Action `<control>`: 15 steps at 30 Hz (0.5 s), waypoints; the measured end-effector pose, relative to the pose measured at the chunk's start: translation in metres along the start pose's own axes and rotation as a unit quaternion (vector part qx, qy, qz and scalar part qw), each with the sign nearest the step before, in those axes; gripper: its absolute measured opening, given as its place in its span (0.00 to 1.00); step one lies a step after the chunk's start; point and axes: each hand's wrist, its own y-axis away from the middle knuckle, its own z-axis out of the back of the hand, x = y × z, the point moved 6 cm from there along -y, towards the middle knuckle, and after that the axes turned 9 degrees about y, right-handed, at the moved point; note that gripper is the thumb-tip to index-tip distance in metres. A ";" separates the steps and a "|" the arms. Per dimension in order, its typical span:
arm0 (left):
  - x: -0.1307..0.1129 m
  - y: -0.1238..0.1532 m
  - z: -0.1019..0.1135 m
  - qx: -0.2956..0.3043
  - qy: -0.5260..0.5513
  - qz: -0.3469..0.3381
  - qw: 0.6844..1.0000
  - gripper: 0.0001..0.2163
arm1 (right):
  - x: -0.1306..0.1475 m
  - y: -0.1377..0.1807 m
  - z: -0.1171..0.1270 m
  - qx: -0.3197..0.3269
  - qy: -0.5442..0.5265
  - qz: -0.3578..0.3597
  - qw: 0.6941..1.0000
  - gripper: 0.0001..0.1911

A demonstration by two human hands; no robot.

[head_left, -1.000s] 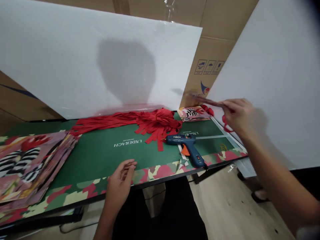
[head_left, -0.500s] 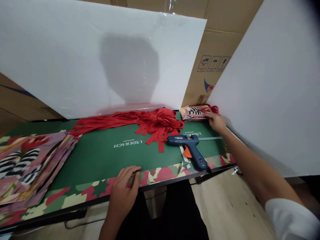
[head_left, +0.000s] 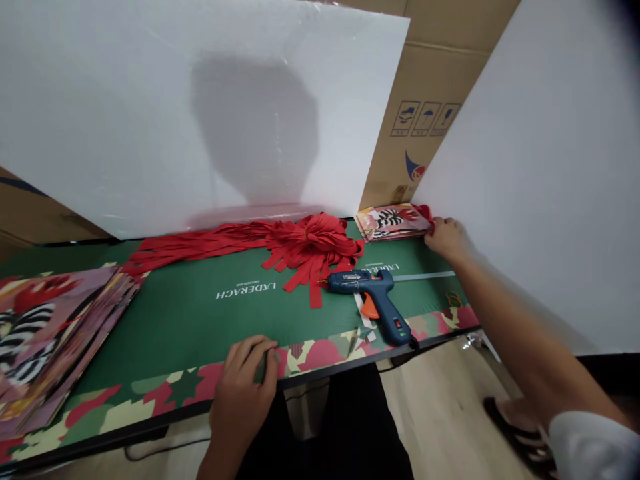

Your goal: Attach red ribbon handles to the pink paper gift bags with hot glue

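At the right end of the table, my right hand (head_left: 449,238) has its fingertips closed at a bit of red ribbon (head_left: 429,225), beside a small stack of printed cards (head_left: 393,223) with a striped pattern. The fingers partly hide what lies between them. My left hand (head_left: 246,380) rests on the front edge of the table, thumb apart from the fingers, holding nothing. Between the hands a blue hot glue gun (head_left: 383,300) with an orange trigger lies on its side, nozzle to the left. A tied bundle of red ribbons (head_left: 313,237) is just behind its nozzle.
A pile of larger printed sheets (head_left: 30,327) lies at the left of the green tabletop (head_left: 185,313). More red ribbons stretch along the back. A white panel (head_left: 135,120) and cardboard (head_left: 430,73) stand behind; a white wall (head_left: 545,180) closes the right side. Yellow rubber bands (head_left: 453,299) lie front right.
My right hand has moved from the top of the small cards to their right end, at the red ribbon there. The view has shifted slightly; my left hand stays on the edge.
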 end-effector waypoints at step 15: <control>-0.006 -0.005 0.005 -0.024 0.054 0.072 0.996 0.07 | 0.030 0.017 0.074 -0.146 -0.192 0.169 0.956 0.14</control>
